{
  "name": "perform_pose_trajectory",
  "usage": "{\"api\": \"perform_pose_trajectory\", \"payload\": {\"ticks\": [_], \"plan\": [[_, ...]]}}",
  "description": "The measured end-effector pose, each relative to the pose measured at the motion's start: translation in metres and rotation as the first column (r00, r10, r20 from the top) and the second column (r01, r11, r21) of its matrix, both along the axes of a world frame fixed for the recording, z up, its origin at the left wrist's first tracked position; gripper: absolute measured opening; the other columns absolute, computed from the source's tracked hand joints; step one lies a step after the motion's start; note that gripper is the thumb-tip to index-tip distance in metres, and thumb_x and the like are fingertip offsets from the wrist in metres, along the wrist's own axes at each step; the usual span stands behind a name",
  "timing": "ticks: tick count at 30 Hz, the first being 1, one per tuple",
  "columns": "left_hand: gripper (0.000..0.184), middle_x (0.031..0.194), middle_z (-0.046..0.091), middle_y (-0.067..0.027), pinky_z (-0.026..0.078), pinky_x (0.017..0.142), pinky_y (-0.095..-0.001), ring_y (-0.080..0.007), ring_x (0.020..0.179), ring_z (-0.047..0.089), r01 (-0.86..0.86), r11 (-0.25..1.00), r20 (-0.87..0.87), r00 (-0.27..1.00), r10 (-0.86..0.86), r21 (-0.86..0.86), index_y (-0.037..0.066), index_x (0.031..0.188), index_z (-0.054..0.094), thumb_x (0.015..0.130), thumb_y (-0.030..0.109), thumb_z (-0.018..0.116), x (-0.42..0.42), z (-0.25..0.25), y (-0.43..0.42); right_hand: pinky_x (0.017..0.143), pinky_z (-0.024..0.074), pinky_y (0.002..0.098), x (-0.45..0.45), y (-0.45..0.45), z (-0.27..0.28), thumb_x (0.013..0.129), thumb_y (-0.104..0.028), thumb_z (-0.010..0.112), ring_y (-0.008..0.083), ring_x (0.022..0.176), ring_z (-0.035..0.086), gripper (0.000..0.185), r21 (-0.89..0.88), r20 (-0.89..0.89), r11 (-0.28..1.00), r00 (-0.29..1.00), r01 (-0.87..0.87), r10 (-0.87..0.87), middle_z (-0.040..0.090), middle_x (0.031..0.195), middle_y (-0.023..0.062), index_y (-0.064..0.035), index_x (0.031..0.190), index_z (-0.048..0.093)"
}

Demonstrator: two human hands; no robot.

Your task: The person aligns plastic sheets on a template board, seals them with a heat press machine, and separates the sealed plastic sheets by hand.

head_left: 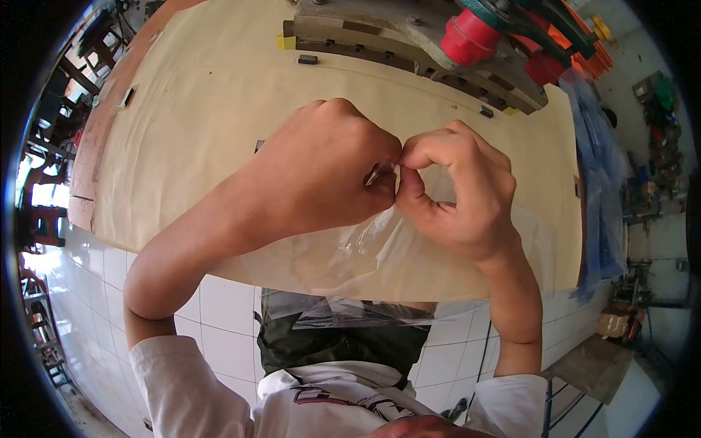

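Note:
My left hand (332,164) is closed, its fingers pinched on the edge of a clear plastic sheet (369,244). Right beside it, my right hand (467,190) pinches the same edge between thumb and forefinger. The two hands touch, or nearly touch, at the fingertips. From them the see-through film hangs down over the front edge of the table, towards my lap, with creases catching the light. Part of the held edge is hidden inside my left fist.
Brown paper covers the table (182,95). At its far side stands a metal machine bar (409,44) with red cylinders (471,36). Small black blocks (307,60) lie on the paper. Blue plastic sheeting (595,175) hangs at the right edge. A small bench (595,369) stands lower right.

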State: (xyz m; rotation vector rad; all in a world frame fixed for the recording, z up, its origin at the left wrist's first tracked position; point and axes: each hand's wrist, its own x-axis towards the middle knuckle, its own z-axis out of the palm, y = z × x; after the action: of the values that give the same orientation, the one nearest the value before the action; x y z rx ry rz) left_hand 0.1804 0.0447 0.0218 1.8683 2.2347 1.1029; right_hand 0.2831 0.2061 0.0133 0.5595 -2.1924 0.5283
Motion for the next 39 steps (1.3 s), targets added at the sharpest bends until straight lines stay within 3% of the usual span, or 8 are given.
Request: {"api": "perform_pose_trajectory", "payload": {"ticks": [5, 10, 16, 20, 22, 25, 31, 39], "plan": [[0.011, 0.056, 0.058, -0.0078, 0.048, 0.051, -0.0325, -0.0245, 0.050, 0.059, 0.031, 1.000, 0.017, 0.999, -0.031, 0.004, 0.004, 0.065, 0.063, 0.069, 0.007, 0.072, -0.001, -0.002, 0.000, 0.051, 0.0471, 0.0327, 0.003, 0.000, 0.004, 0.060, 0.010, 0.068, 0.0219, 0.059, 0.057, 0.034, -0.038, 0.081, 0.999, 0.996, -0.033, 0.036, 0.057, 0.070, 0.0043, -0.0073, 0.085, 0.054], [0.009, 0.057, 0.057, -0.0076, 0.044, 0.048, -0.0320, -0.0226, 0.048, 0.054, 0.128, 0.986, 0.089, 0.986, -0.138, 0.111, 0.002, 0.066, 0.063, 0.067, 0.004, 0.072, -0.005, -0.002, -0.001, 0.058, 0.0495, 0.0295, 0.005, -0.002, 0.005, 0.062, 0.010, 0.067, 0.0203, 0.063, 0.060, 0.028, -0.270, 0.181, 0.961, 0.978, -0.050, 0.101, 0.058, 0.072, 0.0056, -0.0061, 0.079, 0.051], [0.010, 0.056, 0.054, -0.0077, 0.039, 0.046, -0.0290, -0.0192, 0.046, 0.051, 0.203, 0.966, 0.117, 0.968, -0.223, 0.162, 0.001, 0.065, 0.062, 0.069, 0.002, 0.071, -0.008, 0.001, 0.000, 0.062, 0.0499, 0.0266, 0.010, -0.002, 0.007, 0.065, 0.010, 0.065, 0.0173, 0.064, 0.061, 0.026, -0.412, 0.255, 0.910, 0.955, -0.037, 0.154, 0.060, 0.073, 0.0067, -0.0062, 0.076, 0.048], [0.009, 0.056, 0.055, -0.0057, 0.037, 0.045, -0.0261, -0.0129, 0.046, 0.049, 0.195, 0.968, 0.179, 0.958, -0.223, 0.161, 0.001, 0.066, 0.063, 0.071, 0.002, 0.070, -0.009, 0.010, -0.003, 0.064, 0.0497, 0.0257, 0.009, 0.003, 0.007, 0.065, 0.010, 0.064, 0.0163, 0.066, 0.062, 0.024, -0.424, 0.197, 0.904, 0.969, -0.051, 0.146, 0.061, 0.074, 0.0072, -0.0061, 0.076, 0.049], [0.007, 0.057, 0.058, -0.0026, 0.035, 0.046, -0.0236, -0.0065, 0.048, 0.046, 0.165, 0.977, 0.365, 0.908, -0.204, 0.135, 0.000, 0.069, 0.066, 0.074, 0.002, 0.070, -0.010, 0.012, -0.004, 0.067, 0.0502, 0.0275, 0.008, 0.005, 0.009, 0.067, 0.009, 0.062, 0.0185, 0.069, 0.062, 0.019, -0.434, 0.166, 0.900, 0.977, -0.045, 0.130, 0.062, 0.076, 0.0084, -0.0047, 0.077, 0.054], [0.007, 0.060, 0.060, 0.0013, 0.034, 0.046, -0.0219, -0.0024, 0.052, 0.045, 0.162, 0.983, 0.453, 0.873, -0.182, 0.082, -0.001, 0.072, 0.068, 0.077, 0.004, 0.071, -0.012, 0.015, -0.005, 0.072, 0.0507, 0.0313, 0.007, 0.009, 0.010, 0.071, 0.005, 0.058, 0.0221, 0.074, 0.063, 0.016, -0.349, 0.160, 0.937, 0.984, -0.012, 0.072, 0.065, 0.080, 0.0110, -0.0023, 0.084, 0.062], [0.008, 0.062, 0.058, 0.0054, 0.030, 0.047, -0.0203, 0.0002, 0.054, 0.044, 0.171, 0.985, 0.622, 0.772, -0.128, -0.008, 0.000, 0.073, 0.069, 0.078, 0.005, 0.073, -0.011, 0.027, -0.009, 0.074, 0.0506, 0.0349, 0.007, 0.010, 0.018, 0.072, 0.001, 0.056, 0.0268, 0.079, 0.063, 0.029, -0.283, 0.173, 0.952, 0.970, -0.117, 0.171, 0.067, 0.088, 0.0148, -0.0011, 0.097, 0.070], [0.011, 0.061, 0.054, 0.0079, 0.028, 0.047, -0.0202, 0.0008, 0.054, 0.042, 0.178, 0.984, 0.685, 0.714, -0.145, 0.022, 0.001, 0.070, 0.067, 0.078, 0.004, 0.073, -0.009, 0.030, -0.010, 0.072, 0.0506, 0.0324, 0.010, 0.008, 0.021, 0.072, 0.001, 0.057, 0.0230, 0.078, 0.062, 0.031, -0.303, 0.167, 0.939, 0.962, -0.160, 0.218, 0.068, 0.091, 0.0130, -0.0024, 0.100, 0.071]]}}
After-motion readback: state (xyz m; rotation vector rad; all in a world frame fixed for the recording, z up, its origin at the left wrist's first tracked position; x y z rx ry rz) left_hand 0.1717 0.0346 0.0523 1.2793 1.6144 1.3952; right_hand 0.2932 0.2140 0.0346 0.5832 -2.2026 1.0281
